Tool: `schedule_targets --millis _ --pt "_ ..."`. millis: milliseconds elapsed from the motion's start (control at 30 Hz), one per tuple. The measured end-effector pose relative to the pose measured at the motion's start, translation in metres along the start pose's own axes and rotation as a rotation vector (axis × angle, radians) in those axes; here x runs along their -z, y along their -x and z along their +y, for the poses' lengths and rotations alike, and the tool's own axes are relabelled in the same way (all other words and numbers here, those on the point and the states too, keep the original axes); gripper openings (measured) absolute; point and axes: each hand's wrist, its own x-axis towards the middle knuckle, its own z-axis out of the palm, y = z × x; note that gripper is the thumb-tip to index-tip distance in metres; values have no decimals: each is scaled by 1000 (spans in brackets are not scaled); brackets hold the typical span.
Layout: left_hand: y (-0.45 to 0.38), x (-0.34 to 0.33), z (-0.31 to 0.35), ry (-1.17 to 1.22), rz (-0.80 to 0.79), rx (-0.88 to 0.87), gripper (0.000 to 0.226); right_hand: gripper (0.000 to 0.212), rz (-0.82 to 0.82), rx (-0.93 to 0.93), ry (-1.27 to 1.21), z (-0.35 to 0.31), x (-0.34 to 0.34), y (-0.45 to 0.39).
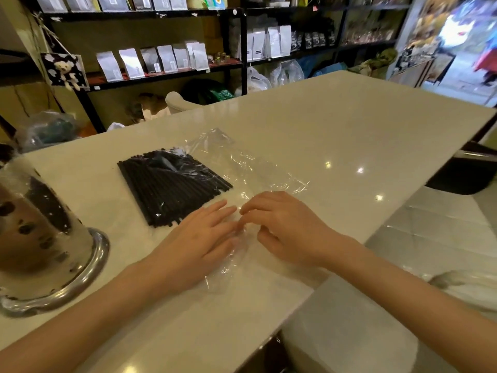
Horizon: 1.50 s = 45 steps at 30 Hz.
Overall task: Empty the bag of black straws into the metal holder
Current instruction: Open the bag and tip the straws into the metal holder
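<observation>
A flat bundle of black straws point(172, 188) lies on the white counter point(349, 135), with part of the clear plastic draped over its far end. The clear plastic bag point(250, 168) lies crumpled and see-through to the right of the straws and runs toward me under both hands. My left hand point(199, 243) rests flat on the bag's near part, fingers spread. My right hand point(285, 227) is beside it, with curled fingers pinching the plastic. The shiny metal holder point(40, 232) stands at the left edge, with black straws inside it.
The counter's right edge drops off to a tiled floor. Black shelves with silver and white pouches point(150, 60) line the back wall. A plastic bag point(45, 130) sits behind the counter at far left. A dark stool point(462, 170) stands to the right.
</observation>
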Motion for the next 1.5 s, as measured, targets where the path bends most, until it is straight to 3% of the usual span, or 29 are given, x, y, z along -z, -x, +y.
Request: schedule_targets --millis 67,200,300,567,667,967,1133,1233,1400,1500 --pt "-2 2 3 -1 13 35 79 40 -38 -43 67 11 -6 0" --pt "-16 10 7 -57 73 34 55 25 -2 -55 60 17 -9 0" --pt "-42 11 7 -92 156 -54 47 26 68 -19 92 19 -8 0" --pt "-76 -17 -7 -79 -52 -141 95 20 227 54 172 23 -4 8" --pt "-76 -22 -10 -94 -68 -119 99 14 293 96 240 21 -3 17" --pt "-77 -23 -11 -73 -47 -113 88 28 118 34 280 8 6 46" --pt "-75 -20 -6 -56 -17 -101 76 18 -63 -40 191 0 8 51" --pt "-71 -15 -2 -65 74 -90 65 33 -144 -103 133 -4 13 51" --pt "-63 1 12 -7 207 -39 55 44 -77 -229 25 0 16 26" --pt "-52 12 9 74 284 100 47 25 -1 -302 -73 10 16 -1"
